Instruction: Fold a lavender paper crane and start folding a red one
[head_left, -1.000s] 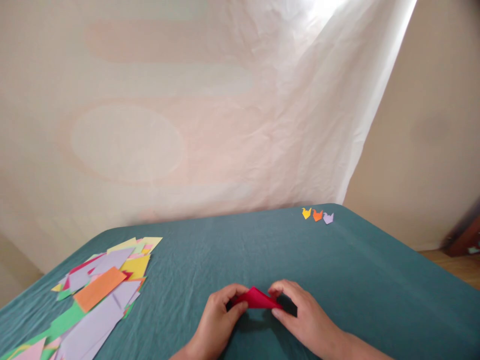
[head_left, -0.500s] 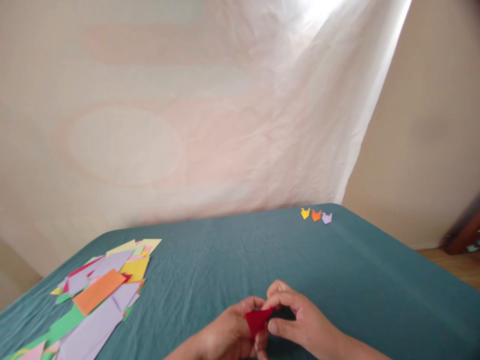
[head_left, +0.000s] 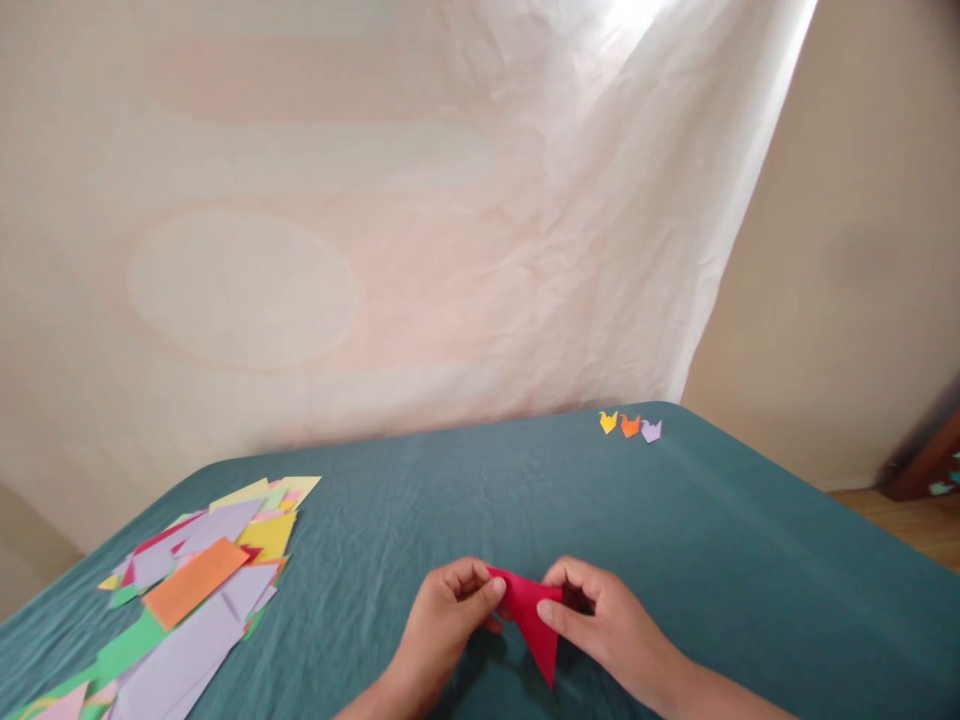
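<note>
A folded piece of red paper (head_left: pixel 534 612) is held between my two hands above the green cloth, its pointed end hanging down toward me. My left hand (head_left: pixel 448 625) pinches its upper left corner between thumb and fingers. On the other side, my right hand (head_left: pixel 611 625) grips the upper right edge, the thumb lying on the front face. The fingers behind the paper are partly hidden.
Loose sheets of coloured paper (head_left: pixel 199 580) lie in an overlapping pile on the left of the cloth-covered table (head_left: pixel 420 500). Near the far right edge sit three small folded paper birds: yellow (head_left: pixel 608 423), orange (head_left: pixel 630 427) and lilac (head_left: pixel 652 431). A pale sheet (head_left: pixel 450 250) hangs behind.
My left hand has turned from cupping the paper to pinching its corner. The red paper now shows a larger triangle, point downward, and my hands are further apart.
</note>
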